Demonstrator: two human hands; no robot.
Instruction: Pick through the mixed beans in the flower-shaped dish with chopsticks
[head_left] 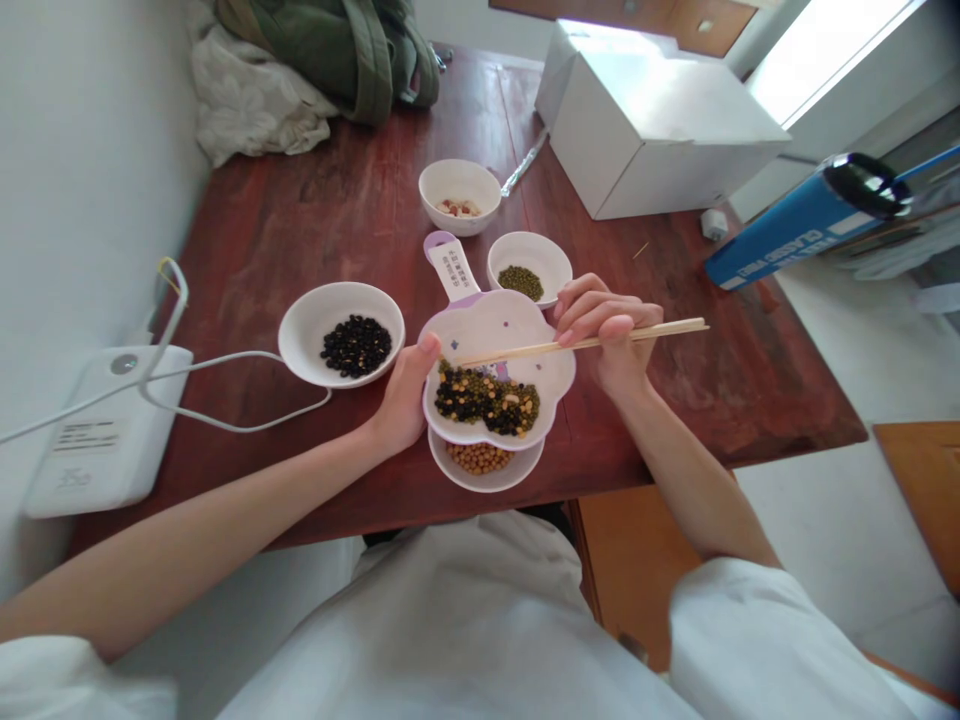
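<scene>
My left hand (pixel 411 393) grips the left edge of a flower-shaped plate (pixel 480 330) with a purple-tipped handle. Mixed black, green and yellow beans (pixel 487 400) lie in its lower half. Wooden chopsticks (pixel 660 330) are held in my right hand (pixel 611 325), their tips over the plate near my left thumb. Under the plate's near edge, partly hidden, is a bowl (pixel 491 482) of yellow beans. A bowl (pixel 300 335) of black beans stands at the left. Behind the plate are a bowl (pixel 551 265) of green beans and another bowl (pixel 461 175) with pale, reddish pieces.
On the wooden table (pixel 360 190) are a white box (pixel 622 140), a blue bottle (pixel 795 225) and a small white block (pixel 714 224). A green bag (pixel 330 50) and patterned cloth (pixel 247 100) sit at the back left. A white device (pixel 112 430) trails cables near the left wall.
</scene>
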